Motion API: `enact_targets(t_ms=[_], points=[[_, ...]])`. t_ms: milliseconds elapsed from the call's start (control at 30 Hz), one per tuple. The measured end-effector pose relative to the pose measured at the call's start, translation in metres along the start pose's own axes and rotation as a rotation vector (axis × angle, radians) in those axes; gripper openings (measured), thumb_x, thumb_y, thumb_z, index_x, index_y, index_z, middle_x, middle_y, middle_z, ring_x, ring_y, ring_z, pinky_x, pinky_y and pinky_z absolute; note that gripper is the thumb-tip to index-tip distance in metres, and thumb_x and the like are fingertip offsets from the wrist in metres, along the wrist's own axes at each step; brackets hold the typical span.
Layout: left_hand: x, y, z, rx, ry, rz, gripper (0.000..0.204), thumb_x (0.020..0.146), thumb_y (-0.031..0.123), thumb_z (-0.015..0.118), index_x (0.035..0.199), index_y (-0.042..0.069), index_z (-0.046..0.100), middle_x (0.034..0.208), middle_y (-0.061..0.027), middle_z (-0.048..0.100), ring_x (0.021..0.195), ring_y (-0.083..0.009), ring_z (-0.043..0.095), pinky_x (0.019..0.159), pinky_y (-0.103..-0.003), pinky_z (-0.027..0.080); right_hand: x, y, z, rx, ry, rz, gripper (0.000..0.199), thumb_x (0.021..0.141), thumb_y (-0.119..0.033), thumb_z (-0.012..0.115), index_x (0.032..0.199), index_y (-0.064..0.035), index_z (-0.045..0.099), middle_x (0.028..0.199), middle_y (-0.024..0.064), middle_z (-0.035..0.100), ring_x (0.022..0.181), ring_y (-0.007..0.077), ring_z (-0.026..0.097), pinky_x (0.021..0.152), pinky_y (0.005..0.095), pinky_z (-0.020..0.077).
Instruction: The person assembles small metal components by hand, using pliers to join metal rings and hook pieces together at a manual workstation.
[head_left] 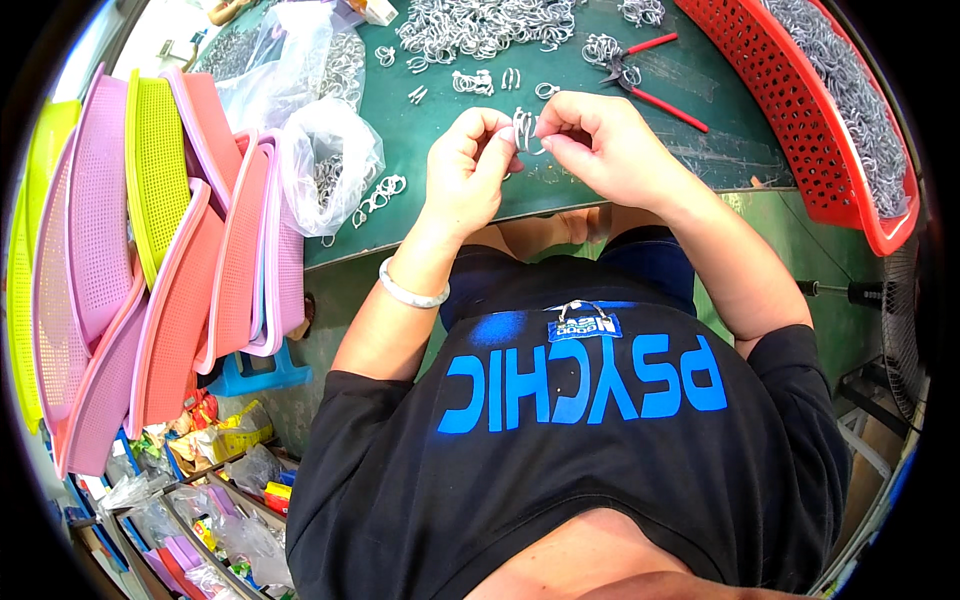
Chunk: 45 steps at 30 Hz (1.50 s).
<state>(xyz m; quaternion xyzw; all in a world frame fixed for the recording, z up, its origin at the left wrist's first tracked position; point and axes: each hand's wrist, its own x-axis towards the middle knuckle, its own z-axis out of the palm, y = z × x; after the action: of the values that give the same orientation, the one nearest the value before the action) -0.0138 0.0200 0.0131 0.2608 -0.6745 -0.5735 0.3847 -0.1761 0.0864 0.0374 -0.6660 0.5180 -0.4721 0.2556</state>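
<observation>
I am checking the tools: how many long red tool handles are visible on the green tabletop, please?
2: one thin red handle points upper right, the other red handle lower right; both belong to the same spread metal pliers, beyond the right hand. More might be hidden.

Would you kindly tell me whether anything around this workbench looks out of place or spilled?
Only slightly: a few rings lie loose on the table, just right of the open plastic bag and apart from the main pile, so they might have spilled.
</observation>
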Motion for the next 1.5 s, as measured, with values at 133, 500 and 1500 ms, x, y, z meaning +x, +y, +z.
enact_targets(t_ms=[133, 500, 1500], points=[[0.000, 0.000, 0.000, 0.012, -0.006, 0.018, 0.006, 0.086, 0.007, 0.050, 0.085, 0.001, 0.054, 0.071, 0.0009, 0.054, 0.060, -0.0050, 0.051, 0.054, -0.019, 0.044, 0.001, 0.004, 0.000, 0.108, -0.069, 0.050, 0.007, 0.074, -0.005, 0.055, 0.078, 0.0006, 0.055, 0.065, 0.0061, 0.053, 0.058, 0.0120, 0.050, 0.054, 0.0261, 0.0414], [0.000, -0.001, 0.000, 0.221, -0.012, 0.099, 0.005, 0.086, 0.005, 0.050, 0.088, 0.001, 0.053, 0.076, -0.0003, 0.056, 0.063, -0.0061, 0.053, 0.058, -0.018, 0.045, 0.006, 0.012, -0.003, 0.401, -0.206, 0.299, 0.006, 0.075, -0.006, 0.057, 0.077, -0.0003, 0.057, 0.064, 0.0001, 0.053, 0.059, 0.0059, 0.047, 0.052, 0.0209, 0.0390], [0.008, -0.008, 0.001, 0.202, 0.064, 0.300, 0.001, 0.077, -0.001, 0.054, 0.076, 0.000, 0.054, 0.089, -0.0083, 0.054, 0.069, -0.0101, 0.049, 0.063, -0.023, 0.042, -0.006, 0.015, 0.002, 0.433, -0.027, 0.129, 0.010, 0.077, -0.004, 0.061, 0.086, -0.0013, 0.056, 0.071, 0.0030, 0.057, 0.061, 0.0077, 0.051, 0.057, 0.0217, 0.0429]])
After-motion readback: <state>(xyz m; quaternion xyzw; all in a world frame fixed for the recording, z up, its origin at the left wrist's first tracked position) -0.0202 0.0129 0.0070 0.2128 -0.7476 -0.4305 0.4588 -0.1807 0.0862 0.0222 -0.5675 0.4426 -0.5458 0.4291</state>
